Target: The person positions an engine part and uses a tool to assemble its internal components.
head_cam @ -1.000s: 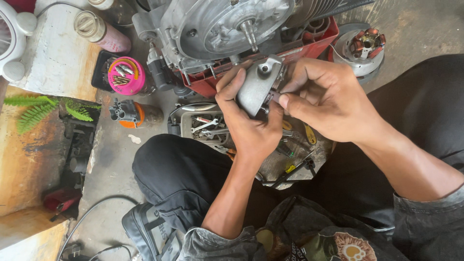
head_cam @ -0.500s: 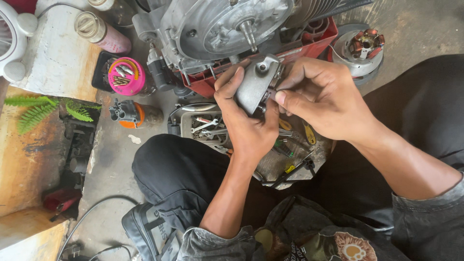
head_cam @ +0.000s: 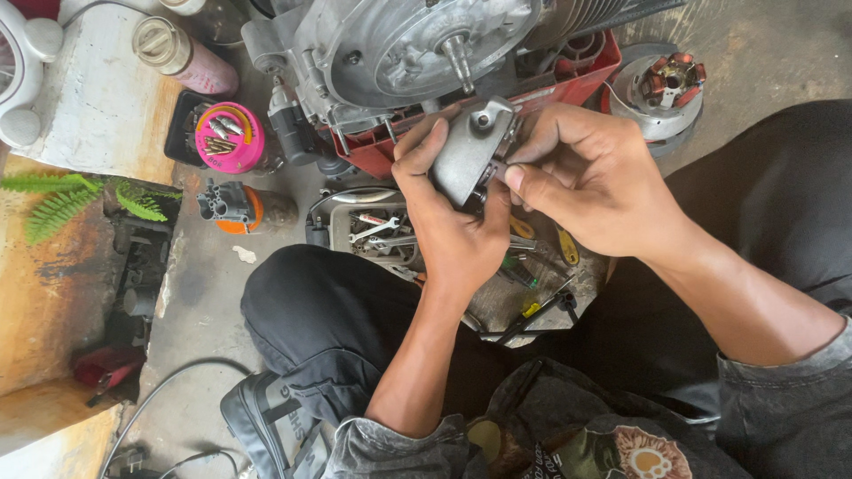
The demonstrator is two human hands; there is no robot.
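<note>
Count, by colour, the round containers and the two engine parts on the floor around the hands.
Pink round tub holding metal bits: 1
Pink cylindrical spray can: 1
Orange and grey plastic part: 1
Silver round stator plate with copper coils: 1
Total: 4

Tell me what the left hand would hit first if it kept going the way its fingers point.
Probably the grey engine case: the left hand holds a small metal part, fingers pointing up the picture toward it. Depth is unclear.
</note>
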